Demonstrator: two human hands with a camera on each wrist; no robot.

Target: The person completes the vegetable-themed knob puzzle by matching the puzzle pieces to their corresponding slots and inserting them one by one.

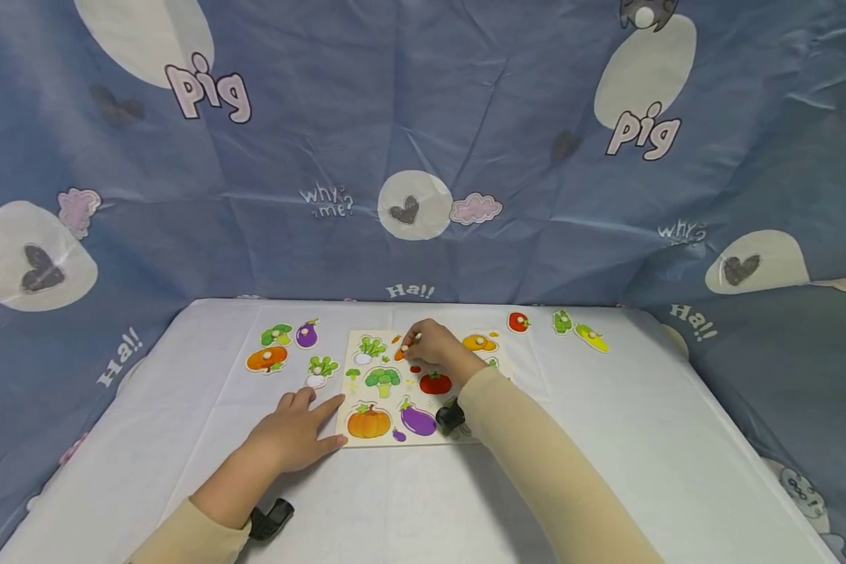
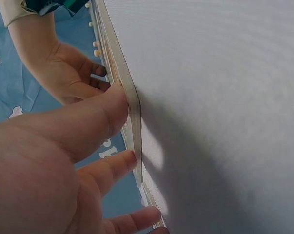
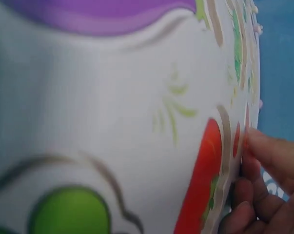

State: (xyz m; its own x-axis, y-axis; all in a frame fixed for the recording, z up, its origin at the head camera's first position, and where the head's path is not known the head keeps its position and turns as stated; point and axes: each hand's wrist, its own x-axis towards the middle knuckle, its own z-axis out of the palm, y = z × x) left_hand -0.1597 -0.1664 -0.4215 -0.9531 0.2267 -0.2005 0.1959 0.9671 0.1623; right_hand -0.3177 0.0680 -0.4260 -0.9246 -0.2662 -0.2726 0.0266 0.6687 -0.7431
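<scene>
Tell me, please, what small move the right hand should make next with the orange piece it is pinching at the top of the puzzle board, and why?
Probably lift it straight up by its peg. The right hand pinches the orange piece in the top row of the puzzle board, while the left hand rests flat at the board's left edge, steadying it. Several vegetable pieces, such as the loose eggplant, already lie off the board on the table.
</scene>
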